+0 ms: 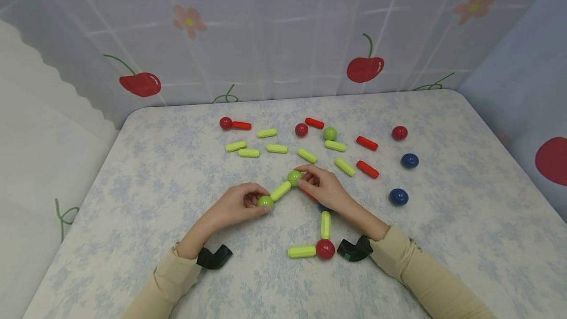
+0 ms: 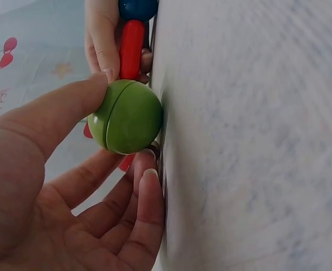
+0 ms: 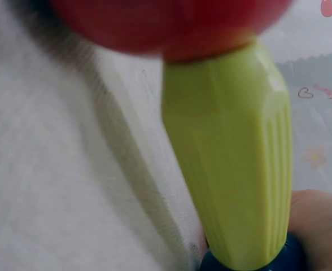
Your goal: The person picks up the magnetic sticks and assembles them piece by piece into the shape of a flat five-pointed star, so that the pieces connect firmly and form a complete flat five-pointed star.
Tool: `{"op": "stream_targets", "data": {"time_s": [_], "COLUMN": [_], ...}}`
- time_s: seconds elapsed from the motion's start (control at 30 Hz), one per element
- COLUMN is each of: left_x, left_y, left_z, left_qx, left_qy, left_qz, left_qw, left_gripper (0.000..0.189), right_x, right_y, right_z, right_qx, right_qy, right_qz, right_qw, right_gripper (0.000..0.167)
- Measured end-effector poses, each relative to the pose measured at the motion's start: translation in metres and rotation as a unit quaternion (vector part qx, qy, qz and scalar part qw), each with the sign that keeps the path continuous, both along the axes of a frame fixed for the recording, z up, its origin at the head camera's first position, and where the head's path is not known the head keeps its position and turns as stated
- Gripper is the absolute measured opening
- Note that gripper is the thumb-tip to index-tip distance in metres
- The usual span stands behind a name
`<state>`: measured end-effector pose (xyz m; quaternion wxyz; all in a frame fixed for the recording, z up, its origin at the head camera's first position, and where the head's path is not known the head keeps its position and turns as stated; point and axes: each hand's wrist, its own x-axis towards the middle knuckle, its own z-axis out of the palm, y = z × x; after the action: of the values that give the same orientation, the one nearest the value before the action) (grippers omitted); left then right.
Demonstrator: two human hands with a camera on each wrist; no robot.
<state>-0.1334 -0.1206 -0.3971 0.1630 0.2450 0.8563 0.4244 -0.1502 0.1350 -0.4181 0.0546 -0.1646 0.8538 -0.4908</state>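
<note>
My left hand (image 1: 235, 205) pinches a green ball (image 1: 265, 203) between thumb and fingers, just over the table. A yellow-green rod (image 1: 281, 191) joins it to a second green ball (image 1: 294, 177), which my right hand (image 1: 327, 190) grips with thumb and index finger. From that ball a red rod (image 2: 132, 49) runs to a blue ball (image 2: 138, 8), mostly hidden under the right hand in the head view. The chain continues through another yellow-green rod (image 1: 325, 225) to a red ball (image 1: 325, 249), with one more yellow-green rod (image 1: 301, 251) pointing left.
Several loose yellow-green rods (image 1: 276, 148) and red rods (image 1: 367, 143) lie beyond the hands. A red ball touching a red rod (image 1: 241, 125) is at back left. Further balls, including a green one (image 1: 330, 134) and two blue ones (image 1: 398, 197), sit at back and right.
</note>
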Motion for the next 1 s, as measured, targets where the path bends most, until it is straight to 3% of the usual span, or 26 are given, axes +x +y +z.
{"op": "stream_targets", "data": {"time_s": [0.5, 0.6, 0.8, 0.9, 1.0], "left_x": [-0.009, -0.018, -0.045, -0.053, -0.054], "left_y": [-0.006, -0.013, -0.018, -0.015, -0.012], "left_z": [-0.002, 0.001, 0.015, 0.017, 0.016], "left_qx": [0.031, 0.038, 0.025, 0.02, 0.024], "left_qy": [0.022, 0.039, 0.084, 0.094, 0.083], "left_qz": [-0.01, 0.018, 0.107, 0.111, 0.092], "left_qw": [0.9992, 0.9983, 0.9904, 0.9891, 0.992], "left_gripper": [0.027, 0.028, 0.031, 0.031, 0.033], "right_x": [0.002, 0.002, 0.003, 0.003, 0.003], "right_y": [0.004, 0.004, 0.003, 0.002, 0.001], "right_z": [0.005, 0.006, 0.004, 0.004, 0.003], "right_qx": [0.022, 0.022, 0.027, 0.031, 0.035], "right_qy": [0.027, 0.027, 0.021, 0.018, 0.019], "right_qz": [-0.003, 0.0, -0.007, -0.013, -0.024], "right_qw": [0.9994, 0.9994, 0.9994, 0.9993, 0.9989], "right_gripper": [0.027, 0.026, 0.025, 0.025, 0.026]}}
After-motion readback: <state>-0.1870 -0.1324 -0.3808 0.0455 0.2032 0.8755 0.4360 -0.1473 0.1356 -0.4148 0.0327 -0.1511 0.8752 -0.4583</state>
